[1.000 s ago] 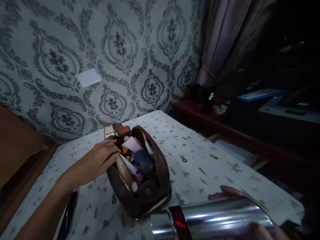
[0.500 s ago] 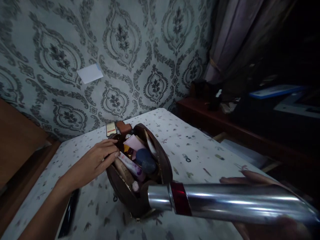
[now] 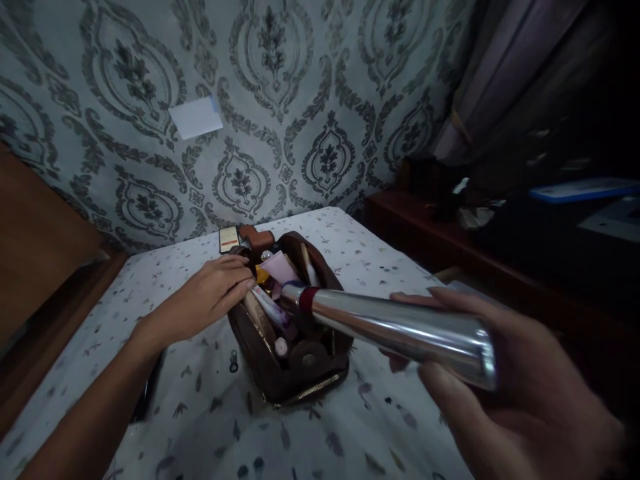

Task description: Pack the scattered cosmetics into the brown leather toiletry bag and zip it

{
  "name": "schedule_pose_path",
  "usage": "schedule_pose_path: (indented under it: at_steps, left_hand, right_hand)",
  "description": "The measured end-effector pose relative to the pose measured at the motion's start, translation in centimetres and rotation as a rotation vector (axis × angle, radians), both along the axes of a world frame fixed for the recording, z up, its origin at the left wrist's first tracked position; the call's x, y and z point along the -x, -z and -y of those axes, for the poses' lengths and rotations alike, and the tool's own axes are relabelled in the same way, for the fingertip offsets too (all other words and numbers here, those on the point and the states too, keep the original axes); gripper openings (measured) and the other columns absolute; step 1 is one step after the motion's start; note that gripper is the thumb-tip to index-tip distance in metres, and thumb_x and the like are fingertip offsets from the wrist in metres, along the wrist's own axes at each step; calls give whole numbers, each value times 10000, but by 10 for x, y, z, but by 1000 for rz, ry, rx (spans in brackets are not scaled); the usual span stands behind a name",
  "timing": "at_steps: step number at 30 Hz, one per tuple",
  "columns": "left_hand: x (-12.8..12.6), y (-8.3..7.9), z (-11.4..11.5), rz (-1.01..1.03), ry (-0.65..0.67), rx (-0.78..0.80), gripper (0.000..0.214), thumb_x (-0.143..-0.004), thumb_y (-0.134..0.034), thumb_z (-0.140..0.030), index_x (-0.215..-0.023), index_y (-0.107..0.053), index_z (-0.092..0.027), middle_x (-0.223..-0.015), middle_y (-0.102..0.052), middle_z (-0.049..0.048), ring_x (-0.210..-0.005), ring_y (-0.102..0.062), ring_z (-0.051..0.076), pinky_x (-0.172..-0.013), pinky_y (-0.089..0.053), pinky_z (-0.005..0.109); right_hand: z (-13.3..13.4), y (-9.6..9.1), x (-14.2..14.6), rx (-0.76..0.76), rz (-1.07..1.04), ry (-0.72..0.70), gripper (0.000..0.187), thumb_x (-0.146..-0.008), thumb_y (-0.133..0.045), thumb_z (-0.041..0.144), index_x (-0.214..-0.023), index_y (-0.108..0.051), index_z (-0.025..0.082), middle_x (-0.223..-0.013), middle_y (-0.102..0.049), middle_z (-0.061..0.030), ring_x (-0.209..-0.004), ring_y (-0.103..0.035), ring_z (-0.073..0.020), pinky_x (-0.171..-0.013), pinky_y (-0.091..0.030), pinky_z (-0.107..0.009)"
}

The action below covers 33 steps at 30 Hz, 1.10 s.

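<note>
A brown zippered toiletry bag (image 3: 305, 393) lies open on the patterned sheet. Inside it are a white-and-purple tube (image 3: 273, 310), a beige tube (image 3: 259, 313), a pink item (image 3: 280, 267) and several other small things. My left hand (image 3: 223, 283) grips the bag's left rim, its fingertips curled over the edge. In my right hand (image 3: 510, 373) is a shiny silver cylindrical bottle (image 3: 390, 323) with a dark red band. It tilts, its narrower end over the bag's opening and hiding part of the contents. My right fingers and thumb close round its wide end.
Behind the bag lie a phone (image 3: 229, 239) with a lit screen and a brown leather-like item (image 3: 257, 237). A dark, slim object (image 3: 149, 393) is partly hidden by my left forearm. A reddish wooden ledge (image 3: 395, 217) runs along the right.
My right hand has brought the silver bottle left and up, so its narrow end is now over the bag's opening. My left hand stays on the rim. The camera view has shifted slightly.
</note>
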<state>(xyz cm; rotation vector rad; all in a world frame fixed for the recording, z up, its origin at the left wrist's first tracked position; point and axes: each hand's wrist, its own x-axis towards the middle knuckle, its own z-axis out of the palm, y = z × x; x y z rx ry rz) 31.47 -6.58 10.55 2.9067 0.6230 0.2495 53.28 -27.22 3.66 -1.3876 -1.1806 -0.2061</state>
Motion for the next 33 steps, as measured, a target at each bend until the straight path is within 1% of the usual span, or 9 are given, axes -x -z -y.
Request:
schedule_pose_path:
  at_steps: [2,5,8,15,18,21,26,30,33]
  left_hand:
    - [1,1,0,12,-6,-6,468,-1053,-254,-432,-945,-649,-207,-1059,-699,66,-1178,-581,238,-1066,-440,358]
    - [2,2,1,9,-14,-14,520,-1052,-214,-446,-966,-666,-203,-1067,-699,70,-1149,-589,241,-1056,-446,371]
    - [2,3,2,22,-27,-14,540,-1048,-203,-451,-969,-677,-204,-1061,-702,72,-1141,-588,243,-1037,-460,377]
    - [8,10,-2,42,-38,5,522,-1051,-227,-468,-1009,-683,-219,-1151,-688,77,-1195,-565,250,-1024,-465,382]
    - [9,11,-3,48,-36,-3,561,-1048,-194,-495,-1043,-682,-219,-1165,-687,81,-1203,-563,259,-1024,-462,398]
    - [8,11,-2,62,-27,-12,580,-1048,-179,-486,-999,-681,-200,-1149,-690,96,-1180,-573,266,-1037,-451,421]
    - [7,10,-3,55,-19,-21,513,-1050,-225,-434,-1024,-678,-193,-1137,-691,99,-1172,-571,266,-1073,-423,440]
    - [6,9,-4,34,6,-32,491,-1051,-247,-402,-974,-679,-183,-1113,-687,101,-1152,-579,262,-1059,-425,423]
    - [5,8,-5,37,27,-28,460,-1049,-265,-383,-947,-669,-187,-1086,-685,92,-1120,-584,249,-1020,-438,392]
  right_hand:
    - [-8,-7,10,23,2,-74,416,-872,-695,331,-1277,-605,333,-1116,-729,-75,-904,-729,-280,-715,-633,-392]
    - [-19,-7,19,70,44,-187,416,-875,-700,272,-1273,-580,307,-1177,-711,-67,-1040,-706,-257,-811,-621,-341]
    - [-26,-1,24,72,95,-249,435,-876,-686,206,-1286,-554,267,-1197,-697,-78,-1033,-706,-231,-857,-609,-319]
    - [-30,7,32,47,184,-250,434,-860,-675,159,-1271,-550,221,-1188,-693,-110,-1050,-703,-235,-901,-602,-324]
    - [-33,9,34,51,202,-283,407,-866,-652,147,-1253,-549,223,-1191,-688,-122,-1072,-701,-248,-874,-615,-337]
    - [-38,10,37,37,208,-321,399,-857,-647,126,-1227,-541,230,-1193,-683,-133,-1093,-694,-257,-843,-624,-348]
    - [-46,11,42,1,243,-314,380,-846,-681,156,-1189,-538,232,-1136,-698,-132,-1078,-702,-269,-809,-630,-363]
    - [-46,12,42,-7,209,-321,361,-845,-682,147,-1167,-545,233,-1127,-695,-125,-1077,-695,-264,-834,-619,-387]
    - [-45,10,36,14,102,-308,367,-841,-702,181,-1174,-559,237,-1149,-691,-116,-1062,-688,-263,-814,-611,-377]
